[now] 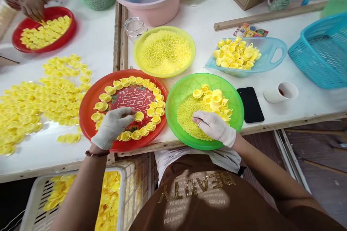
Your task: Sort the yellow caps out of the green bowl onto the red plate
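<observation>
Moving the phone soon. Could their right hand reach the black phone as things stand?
Probably yes. The gloved right hand sits in the green plastic bowl, and the black phone lies just past its rim. Only that low rim lies between them.

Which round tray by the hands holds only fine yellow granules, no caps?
The yellow tray, just beyond the other two. The red plate holds a ring of caps; the green bowl holds granules with caps piled on them.
</observation>
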Demonstrator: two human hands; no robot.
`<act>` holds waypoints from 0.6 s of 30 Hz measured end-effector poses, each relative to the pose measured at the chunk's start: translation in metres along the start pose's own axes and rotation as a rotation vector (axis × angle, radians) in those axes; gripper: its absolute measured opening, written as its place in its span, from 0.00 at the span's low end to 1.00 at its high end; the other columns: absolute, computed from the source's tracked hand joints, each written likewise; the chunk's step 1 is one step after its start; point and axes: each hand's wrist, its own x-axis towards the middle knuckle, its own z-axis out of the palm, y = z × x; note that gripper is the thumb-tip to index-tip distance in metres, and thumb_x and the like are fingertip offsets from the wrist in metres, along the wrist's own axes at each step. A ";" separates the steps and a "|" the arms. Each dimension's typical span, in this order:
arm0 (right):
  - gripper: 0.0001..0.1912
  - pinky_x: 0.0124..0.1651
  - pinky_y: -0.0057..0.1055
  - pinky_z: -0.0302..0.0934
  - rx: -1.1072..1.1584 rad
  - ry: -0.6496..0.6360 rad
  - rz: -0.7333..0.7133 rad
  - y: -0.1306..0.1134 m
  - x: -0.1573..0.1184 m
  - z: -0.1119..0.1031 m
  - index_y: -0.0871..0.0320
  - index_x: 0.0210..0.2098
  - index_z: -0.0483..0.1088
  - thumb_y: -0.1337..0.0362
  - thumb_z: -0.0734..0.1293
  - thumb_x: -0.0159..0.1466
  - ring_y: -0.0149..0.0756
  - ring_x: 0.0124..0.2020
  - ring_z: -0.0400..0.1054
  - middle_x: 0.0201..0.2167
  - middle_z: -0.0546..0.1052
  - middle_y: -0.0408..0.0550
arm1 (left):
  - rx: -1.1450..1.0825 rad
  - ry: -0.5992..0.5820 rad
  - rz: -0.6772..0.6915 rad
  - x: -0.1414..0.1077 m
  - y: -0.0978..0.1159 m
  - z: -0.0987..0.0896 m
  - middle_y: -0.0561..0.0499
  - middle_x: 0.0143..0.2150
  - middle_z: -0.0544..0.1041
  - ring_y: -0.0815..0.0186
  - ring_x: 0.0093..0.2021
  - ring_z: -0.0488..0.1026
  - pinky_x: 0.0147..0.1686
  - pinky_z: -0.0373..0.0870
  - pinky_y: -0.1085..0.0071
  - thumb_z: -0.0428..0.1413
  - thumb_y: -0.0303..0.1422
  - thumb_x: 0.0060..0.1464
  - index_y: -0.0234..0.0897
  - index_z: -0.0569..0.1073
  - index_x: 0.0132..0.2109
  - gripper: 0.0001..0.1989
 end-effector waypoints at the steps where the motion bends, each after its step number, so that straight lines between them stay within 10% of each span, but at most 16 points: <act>1: 0.13 0.38 0.32 0.56 -0.041 -0.020 -0.005 0.000 0.001 0.000 0.58 0.35 0.68 0.62 0.58 0.74 0.33 0.31 0.64 0.30 0.71 0.44 | 0.003 -0.046 0.005 0.001 -0.008 0.004 0.48 0.33 0.81 0.58 0.32 0.75 0.32 0.72 0.66 0.59 0.42 0.44 0.35 0.80 0.39 0.18; 7: 0.12 0.50 0.38 0.61 -0.442 -0.229 -0.059 -0.006 0.007 0.003 0.60 0.48 0.73 0.63 0.60 0.73 0.43 0.46 0.70 0.47 0.76 0.54 | 0.274 0.024 0.260 0.007 -0.003 0.022 0.45 0.37 0.82 0.54 0.39 0.77 0.42 0.71 0.62 0.55 0.43 0.53 0.39 0.80 0.34 0.14; 11: 0.16 0.46 0.42 0.64 -0.638 -0.378 -0.005 -0.014 0.011 0.009 0.61 0.52 0.73 0.57 0.64 0.71 0.51 0.48 0.71 0.50 0.75 0.59 | 0.243 0.211 0.572 0.009 0.054 0.043 0.44 0.43 0.81 0.56 0.44 0.77 0.46 0.71 0.62 0.53 0.39 0.61 0.38 0.80 0.38 0.13; 18: 0.14 0.43 0.38 0.64 -0.463 -0.464 0.164 -0.014 0.014 0.016 0.63 0.47 0.74 0.61 0.61 0.74 0.46 0.42 0.75 0.44 0.80 0.60 | 0.131 -0.079 0.631 0.034 0.161 0.143 0.41 0.38 0.79 0.58 0.41 0.75 0.45 0.72 0.62 0.57 0.34 0.62 0.35 0.79 0.39 0.08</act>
